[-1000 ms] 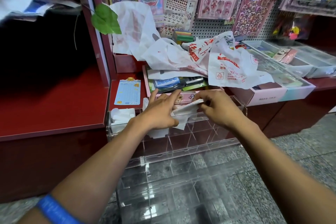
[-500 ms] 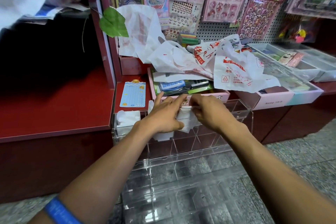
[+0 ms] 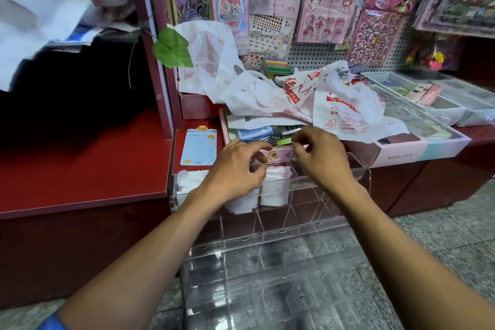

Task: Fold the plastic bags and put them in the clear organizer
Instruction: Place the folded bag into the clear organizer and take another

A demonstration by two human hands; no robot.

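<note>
A red counter point(image 3: 80, 169) stands below a pegboard point(image 3: 334, 43) of stickers. The organizer point(image 3: 359, 177) sits at its front edge, holding folded bags point(image 3: 276, 187); loose bags point(image 3: 345, 112) lie behind, their print too small to read. Left hand point(image 3: 235, 169) and right hand point(image 3: 318, 158) hover loosely curled, holding nothing.

The white plastic bag point(image 3: 345, 112) bears "02" and "155".

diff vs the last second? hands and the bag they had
Both hands let go of the folded bag; it now stands in a back-row cell of the clear organizer. Left hand and right hand have lifted off it, fingers loosely curled, holding nothing. Unchanged: the folded bag in the far-left cell and the loose bag pile behind.
</note>
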